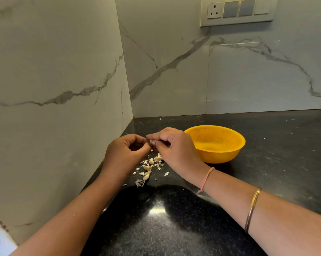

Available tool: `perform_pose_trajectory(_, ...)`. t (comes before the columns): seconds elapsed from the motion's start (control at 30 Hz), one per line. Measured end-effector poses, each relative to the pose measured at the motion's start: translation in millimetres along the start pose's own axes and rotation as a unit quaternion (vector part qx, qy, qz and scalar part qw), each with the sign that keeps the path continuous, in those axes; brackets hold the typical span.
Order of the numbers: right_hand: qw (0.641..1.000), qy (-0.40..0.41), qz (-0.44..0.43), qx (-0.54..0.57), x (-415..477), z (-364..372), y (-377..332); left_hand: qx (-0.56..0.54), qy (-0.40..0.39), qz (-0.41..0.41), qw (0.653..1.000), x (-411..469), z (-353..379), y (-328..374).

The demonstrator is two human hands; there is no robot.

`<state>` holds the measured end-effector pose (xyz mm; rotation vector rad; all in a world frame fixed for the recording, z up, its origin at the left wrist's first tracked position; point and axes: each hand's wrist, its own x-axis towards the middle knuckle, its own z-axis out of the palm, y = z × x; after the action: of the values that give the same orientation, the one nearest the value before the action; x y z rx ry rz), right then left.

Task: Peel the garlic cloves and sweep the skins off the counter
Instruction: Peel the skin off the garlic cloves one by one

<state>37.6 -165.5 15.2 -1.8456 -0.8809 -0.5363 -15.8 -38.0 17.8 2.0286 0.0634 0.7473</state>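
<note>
My left hand [127,154] and my right hand [174,146] meet above the black counter [174,228], fingers curled, and pinch a small garlic clove [151,142] between them. Most of the clove is hidden by the fingertips. Under the hands lies a small heap of garlic cloves [149,166] mixed with papery skins [139,182], scattered toward the counter's front.
A yellow bowl [216,143] stands on the counter just right of my right hand. Marble walls close the corner on the left and at the back. A switch panel [237,11] is mounted high on the back wall. Small skin flecks dot the counter.
</note>
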Motion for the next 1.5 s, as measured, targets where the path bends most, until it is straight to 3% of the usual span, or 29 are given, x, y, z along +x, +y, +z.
perform_pose_trajectory(0.27,1.000,0.004,-0.023,-0.002,-2.1,1.4,-4.1,-0.009,0.011,-0.005,1.000,-0.4,0.6,-0.2)
perform_pose_trajectory(0.53,0.989,0.007,0.090,0.114,1.2,0.7,0.7,-0.132,-0.020,-0.075,0.988,0.6,1.8,3.5)
perform_pose_trajectory(0.87,0.991,-0.012,0.050,0.126,-2.7,4.4,-1.4,-0.150,0.005,-0.079,0.985,1.1,0.6,3.3)
perform_pose_trajectory(1.5,0.985,-0.006,0.086,0.151,-2.1,4.9,-0.9,-0.221,-0.014,-0.122,0.968,3.4,0.5,2.2)
